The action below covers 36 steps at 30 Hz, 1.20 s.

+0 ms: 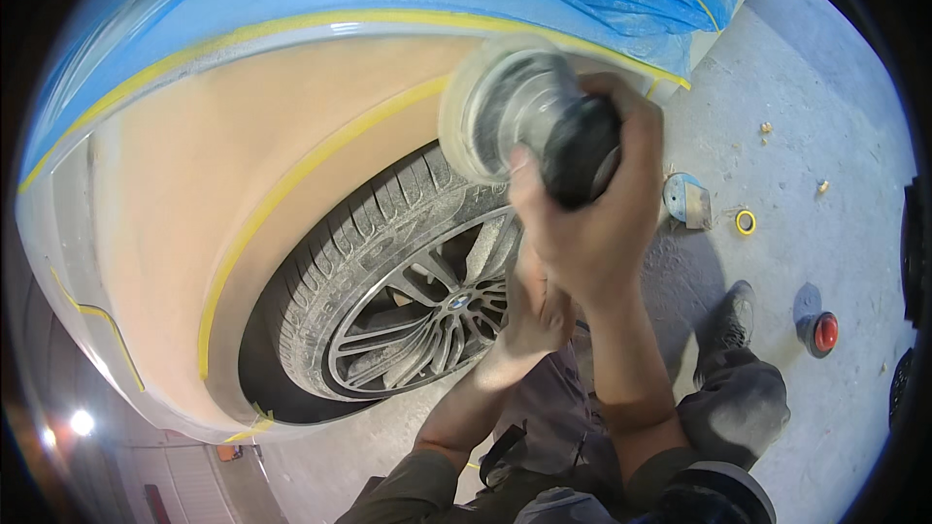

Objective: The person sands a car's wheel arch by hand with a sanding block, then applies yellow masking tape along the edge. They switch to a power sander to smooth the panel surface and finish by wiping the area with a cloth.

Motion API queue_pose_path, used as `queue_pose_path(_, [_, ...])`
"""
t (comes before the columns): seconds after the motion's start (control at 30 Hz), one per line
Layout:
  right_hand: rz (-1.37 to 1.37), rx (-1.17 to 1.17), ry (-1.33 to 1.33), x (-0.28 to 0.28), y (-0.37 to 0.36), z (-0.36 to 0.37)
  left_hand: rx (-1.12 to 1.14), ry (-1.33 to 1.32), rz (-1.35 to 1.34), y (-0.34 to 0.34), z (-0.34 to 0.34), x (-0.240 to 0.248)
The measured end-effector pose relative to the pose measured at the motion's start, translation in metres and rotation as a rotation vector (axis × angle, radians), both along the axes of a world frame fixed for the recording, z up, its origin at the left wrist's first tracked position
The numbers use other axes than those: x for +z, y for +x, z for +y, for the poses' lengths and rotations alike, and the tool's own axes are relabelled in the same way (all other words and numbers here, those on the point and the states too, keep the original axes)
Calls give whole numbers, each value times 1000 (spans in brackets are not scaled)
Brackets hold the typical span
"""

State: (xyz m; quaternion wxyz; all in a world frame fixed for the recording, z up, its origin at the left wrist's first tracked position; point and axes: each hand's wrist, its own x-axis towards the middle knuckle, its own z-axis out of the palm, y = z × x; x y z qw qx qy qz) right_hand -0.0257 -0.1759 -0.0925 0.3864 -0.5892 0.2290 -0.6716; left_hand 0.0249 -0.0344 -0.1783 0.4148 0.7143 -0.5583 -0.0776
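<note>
Right hand clasped round sander; left hand just below, across the wheel's right edge, grip hidden, can't tell. Tan car panel arches over wheel. Sander above left hand, upper right of wheel, blurred. Yellow tape ring well right of wheel.

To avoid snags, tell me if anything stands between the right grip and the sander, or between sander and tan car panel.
Nothing visible separates the right grip from the sander it is wrapped around. Toward the tan car panel, only yellow tape on it meets the sander's outline; whether sander and panel touch, I cannot tell.
</note>
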Motion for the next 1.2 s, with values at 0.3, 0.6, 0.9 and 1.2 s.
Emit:
queue_pose_path(0.3, [-137,126,-337,80,22,87,87,-113,370,-1,56,-12])
queue_pose_path(0.6, [-35,141,528,-40,-1,-23,131,167,108,-4,-28,-4])
queue_pose_path(0.9, [-198,278,-131,38,12,37,108,-97,404,-1,27,-8])
queue_pose_path(1.2, [-29,163,612,-53,-3,-30,103,119,200,-11,-31,-2])
